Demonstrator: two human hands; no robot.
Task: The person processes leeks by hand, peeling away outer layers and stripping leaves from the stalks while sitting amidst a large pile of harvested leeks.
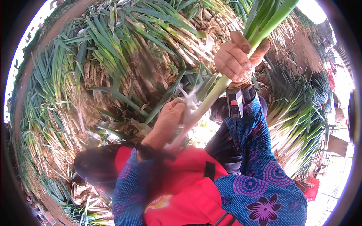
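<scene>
A long green onion [213, 94] slants across the space in front of me, its green leaves at the upper right and its pale root end low, above my lap. My right hand [239, 56] is closed around it just below the leaves. Beside the white part of the stalk, my left hand [168, 119] has its fingers pinched together on a pale strip of outer skin [193, 95], partly smeared by motion. The stalk's lowest end is blurred near my left wrist.
Piles of untrimmed green onions [124, 52] with dry roots spread ahead and left. A heap of cleaner green onions [294, 116] lies on the right. Loose leaves and peelings [128, 126] lie near my left hand. A red crate [312, 189] stands at the far right.
</scene>
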